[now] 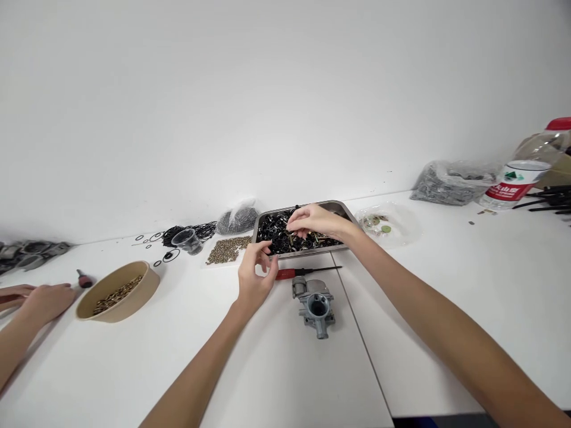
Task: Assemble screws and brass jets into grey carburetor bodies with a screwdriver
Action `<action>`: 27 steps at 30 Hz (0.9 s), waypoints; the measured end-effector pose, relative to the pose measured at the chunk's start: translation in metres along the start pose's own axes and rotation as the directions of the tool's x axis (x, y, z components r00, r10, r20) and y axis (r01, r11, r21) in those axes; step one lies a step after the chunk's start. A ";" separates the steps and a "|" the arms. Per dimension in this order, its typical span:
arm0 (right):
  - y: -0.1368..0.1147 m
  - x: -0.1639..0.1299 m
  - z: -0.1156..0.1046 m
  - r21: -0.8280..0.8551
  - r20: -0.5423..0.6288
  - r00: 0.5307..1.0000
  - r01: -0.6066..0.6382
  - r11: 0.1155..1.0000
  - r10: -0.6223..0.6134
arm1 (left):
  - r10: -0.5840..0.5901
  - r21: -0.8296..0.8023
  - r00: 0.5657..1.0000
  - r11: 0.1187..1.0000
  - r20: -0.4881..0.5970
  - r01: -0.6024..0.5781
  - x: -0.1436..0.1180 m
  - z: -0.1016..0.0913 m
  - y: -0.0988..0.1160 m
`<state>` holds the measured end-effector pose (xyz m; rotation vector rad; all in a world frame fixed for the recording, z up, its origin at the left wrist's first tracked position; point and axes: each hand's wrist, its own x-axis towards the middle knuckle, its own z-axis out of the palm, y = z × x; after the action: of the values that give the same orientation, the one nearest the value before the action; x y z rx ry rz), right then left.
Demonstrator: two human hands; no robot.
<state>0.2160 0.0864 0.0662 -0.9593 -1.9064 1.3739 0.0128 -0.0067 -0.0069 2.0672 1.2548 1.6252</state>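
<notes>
Over the metal tray (pixel 294 255) of small black and brass-coloured parts, my right hand (pixel 317 220) reaches down with its fingertips drawn together. Whatever is between them is too small to make out. My left hand (pixel 256 274) is at the tray's front left corner, thumb and fingers curved and apart, nothing visible in it. Just in front of the tray lies a screwdriver (pixel 286 274) with a red handle, its dark shaft pointing right. A grey metal carburetor body (pixel 317 306) sits on the table below the screwdriver, its round bore facing me.
Left are brass pieces (pixel 228 250), a plastic cup (pixel 187 241), black rubber rings (pixel 168 255) and a tan bowl (pixel 151 288) of brass parts. A co-worker's hand (pixel 49 303) rests farther left. Right are plastic bags (pixel 446 183) and a large bottle (pixel 513 184).
</notes>
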 end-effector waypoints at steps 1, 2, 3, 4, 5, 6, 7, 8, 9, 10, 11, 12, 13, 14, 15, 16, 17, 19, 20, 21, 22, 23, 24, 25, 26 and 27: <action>-0.002 0.000 0.009 0.041 0.043 0.999 0.009 0.999 -0.011 | 0.024 0.018 1.000 1.000 0.007 -0.024 -0.001 0.001 0.000; -0.003 0.001 0.016 0.065 0.082 0.996 0.019 0.998 -0.025 | 0.035 0.028 0.999 0.999 0.009 -0.036 -0.001 0.001 -0.001; -0.004 0.001 0.023 0.072 0.113 0.993 0.028 0.997 -0.036 | 0.041 0.032 0.999 0.999 0.010 -0.041 -0.001 0.001 -0.001; -0.004 0.001 0.028 0.075 0.135 0.990 0.031 0.997 -0.041 | 0.043 0.033 0.999 0.999 0.009 -0.043 -0.001 0.001 -0.002; -0.004 0.001 0.032 0.077 0.151 0.988 0.029 0.997 -0.040 | 0.042 0.034 0.999 0.999 0.008 -0.042 -0.001 0.001 -0.003; -0.003 0.000 0.034 0.078 0.163 0.986 0.023 0.997 -0.036 | 0.042 0.037 0.999 0.998 0.006 -0.042 0.000 0.001 -0.003; -0.003 0.000 0.036 0.077 0.170 0.985 0.017 0.997 -0.030 | 0.046 0.044 0.999 0.998 0.003 -0.046 0.000 0.001 -0.004; -0.002 -0.001 0.037 0.076 0.170 0.985 0.010 0.997 -0.023 | 0.053 0.053 0.999 0.997 0.001 -0.053 0.001 0.001 -0.004; -0.002 -0.001 0.038 0.071 0.166 0.986 0.004 0.997 -0.015 | 0.062 0.062 0.998 0.996 -0.001 -0.062 0.001 0.001 -0.005; -0.003 -0.001 0.038 0.064 0.163 0.987 -0.002 0.998 -0.008 | 0.072 0.073 0.997 0.995 -0.002 -0.072 0.002 0.000 -0.005; -0.004 -0.001 0.038 0.059 0.161 0.987 -0.011 0.998 0.001 | 0.085 0.084 0.996 0.993 0.000 -0.085 0.002 0.000 -0.006; -0.005 -0.001 0.037 0.057 0.163 0.987 -0.020 0.998 0.011 | 0.099 0.091 0.995 0.991 0.005 -0.099 0.003 -0.001 -0.007; -0.007 -0.002 0.037 0.060 0.169 0.986 -0.030 0.998 0.020 | 0.116 0.094 0.993 0.989 0.013 -0.116 0.003 -0.001 -0.007; -0.009 -0.002 0.036 0.065 0.175 0.984 -0.039 0.997 0.027 | 0.135 0.094 0.991 0.986 0.019 -0.136 0.003 -0.001 -0.008; -0.011 -0.004 0.035 0.073 0.177 0.984 -0.049 0.996 0.035 | 0.156 0.093 0.988 0.983 0.020 -0.157 0.004 -0.002 -0.008; -0.012 -0.006 0.034 0.081 0.172 0.984 -0.055 0.995 0.040 | 0.177 0.091 0.984 0.980 0.015 -0.177 0.004 -0.002 -0.008; -0.012 -0.010 0.033 0.084 0.158 0.987 -0.055 0.995 0.041 | 0.192 0.089 0.981 0.977 0.004 -0.192 0.004 -0.002 -0.008; -0.008 -0.021 0.031 0.070 0.117 0.993 -0.041 0.997 0.033 | 0.194 0.085 0.981 0.978 -0.025 -0.191 0.003 -0.002 -0.007; -0.003 -0.028 0.032 0.059 0.097 0.995 -0.029 0.998 0.023 | 0.181 0.081 0.983 0.981 -0.033 -0.178 0.003 -0.002 -0.006; 0.002 -0.036 0.033 0.045 0.081 0.997 -0.015 0.999 0.011 | 0.164 0.072 0.986 0.984 -0.038 -0.161 0.003 -0.002 -0.005; 0.009 -0.044 0.035 0.033 0.070 0.998 0.002 0.999 -0.005 | 0.148 0.062 0.988 0.987 -0.040 -0.145 0.002 -0.002 -0.005; 0.017 -0.052 0.038 0.024 0.058 0.998 0.021 0.999 -0.022 | 0.138 0.053 0.990 0.989 -0.041 -0.136 0.002 -0.001 -0.004; 0.024 -0.060 0.042 0.013 0.043 0.998 0.040 0.999 -0.040 | 0.135 0.045 0.990 0.990 -0.044 -0.134 0.001 -0.001 -0.003; 0.031 -0.066 0.046 0.002 0.027 0.998 0.053 0.999 -0.053 | 0.138 0.038 0.989 0.990 -0.048 -0.136 0.001 -0.001 -0.002; 0.037 -0.072 0.050 -0.001 0.020 0.998 0.058 0.998 -0.058 | 0.140 0.032 0.989 0.990 -0.053 -0.138 0.001 0.000 -0.001; 0.042 -0.077 0.054 0.013 0.025 0.998 0.059 0.998 -0.059 | 0.136 0.026 0.989 0.991 -0.058 -0.135 0.000 0.000 -0.001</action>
<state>0.2249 0.0030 0.0066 -0.8771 -1.9276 1.3680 0.0127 -0.0062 -0.0072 2.1753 1.1787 1.7510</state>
